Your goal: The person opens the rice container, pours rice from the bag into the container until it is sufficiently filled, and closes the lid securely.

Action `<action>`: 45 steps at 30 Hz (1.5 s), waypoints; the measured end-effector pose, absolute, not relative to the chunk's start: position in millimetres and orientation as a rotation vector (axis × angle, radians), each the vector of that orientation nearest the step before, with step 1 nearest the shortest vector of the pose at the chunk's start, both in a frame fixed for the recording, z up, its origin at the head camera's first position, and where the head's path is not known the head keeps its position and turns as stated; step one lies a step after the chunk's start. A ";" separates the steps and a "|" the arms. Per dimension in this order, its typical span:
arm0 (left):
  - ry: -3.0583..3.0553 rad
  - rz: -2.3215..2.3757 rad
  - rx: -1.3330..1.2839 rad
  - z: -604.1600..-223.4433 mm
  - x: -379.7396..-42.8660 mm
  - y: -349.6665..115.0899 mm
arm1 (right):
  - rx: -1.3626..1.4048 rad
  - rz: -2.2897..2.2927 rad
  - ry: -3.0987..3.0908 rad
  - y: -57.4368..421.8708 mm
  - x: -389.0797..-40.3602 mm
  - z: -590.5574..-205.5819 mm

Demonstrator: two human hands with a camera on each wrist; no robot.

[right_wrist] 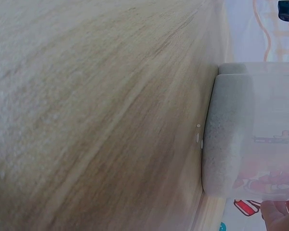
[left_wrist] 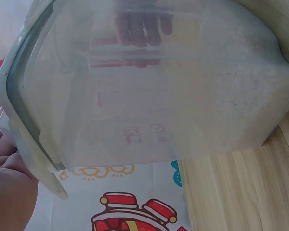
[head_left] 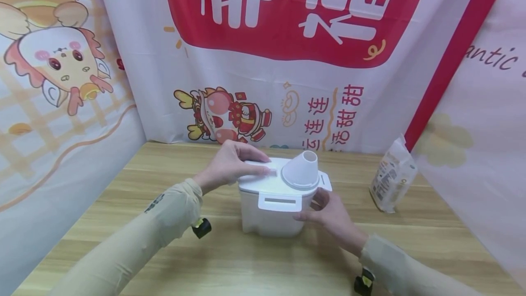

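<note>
A white lidded storage container [head_left: 271, 218] with a see-through body stands on the table. Its lid [head_left: 256, 181] carries a white cone-shaped cup [head_left: 301, 170] with an opening at the top, and slotted latches [head_left: 280, 202] hang at the sides. My left hand [head_left: 230, 166] rests on the left part of the lid, thumb on top by a small tab, fingers toward the far edge. With my right hand [head_left: 333, 220] I grip the container's right side, thumb in front and fingers behind. In the left wrist view, fingertips [left_wrist: 139, 29] show through the translucent wall [left_wrist: 135, 96].
A printed plastic packet [head_left: 392, 177] stands at the table's back right. A few small white grains [right_wrist: 198, 137] lie beside the container's base on the wooden table [right_wrist: 111, 120]. Printed cloths [head_left: 283, 72] hang behind and at both sides.
</note>
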State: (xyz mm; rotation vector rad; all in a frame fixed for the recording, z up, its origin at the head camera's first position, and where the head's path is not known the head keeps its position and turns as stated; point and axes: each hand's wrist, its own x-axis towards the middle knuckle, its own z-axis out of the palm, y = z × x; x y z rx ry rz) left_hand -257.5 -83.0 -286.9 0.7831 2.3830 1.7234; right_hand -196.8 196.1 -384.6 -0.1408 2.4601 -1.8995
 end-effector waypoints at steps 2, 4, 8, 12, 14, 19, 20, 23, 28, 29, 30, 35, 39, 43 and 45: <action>2.391 1.718 0.778 -286.5 -257.4 -83.9 | -0.140 -1.897 2.459 196.2 -196.5 -384.3; 2.399 1.716 0.773 -286.4 -257.5 -84.8 | -0.145 -1.900 2.457 196.4 -196.5 -384.3; 2.411 1.733 0.779 -285.3 -257.7 -86.0 | -0.159 -1.915 2.446 196.7 -196.0 -384.7; 2.424 1.749 0.817 -282.9 -257.9 -86.6 | -0.172 -1.922 2.433 197.2 -195.6 -384.6; 2.437 1.747 0.835 -281.3 -257.8 -87.2 | -0.173 -1.920 2.432 197.2 -195.5 -384.4; 2.454 1.757 0.852 -277.5 -257.9 -90.2 | -0.191 -1.915 2.439 196.7 -195.9 -384.7; 2.457 1.760 0.850 -276.8 -257.8 -91.1 | -0.194 -1.915 2.440 196.6 -195.9 -384.8; 2.465 1.767 0.838 -274.0 -257.3 -93.9 | -0.195 -1.904 2.449 196.6 -195.5 -385.1; 2.481 1.793 0.799 -268.9 -256.0 -99.1 | -0.226 -1.910 2.445 197.0 -195.6 -385.9; 2.481 1.801 0.795 -268.1 -255.8 -100.1 | -0.240 -1.920 2.437 197.1 -195.9 -386.0; 2.487 1.804 0.788 -267.3 -255.7 -101.3 | -0.248 -1.928 2.432 197.2 -196.3 -386.3; 2.520 1.798 0.773 -263.4 -254.0 -106.2 | -0.271 -1.978 2.389 197.5 -196.8 -386.4; 2.532 1.799 0.765 -261.0 -253.2 -109.6 | -0.289 -2.006 2.357 197.4 -196.1 -386.0; 2.545 1.807 0.724 -261.2 -254.3 -114.1 | -0.305 -2.009 2.360 197.3 -195.6 -386.1; 2.550 1.814 0.708 -261.7 -255.7 -117.3 | -0.304 -2.005 2.366 197.3 -195.4 -386.5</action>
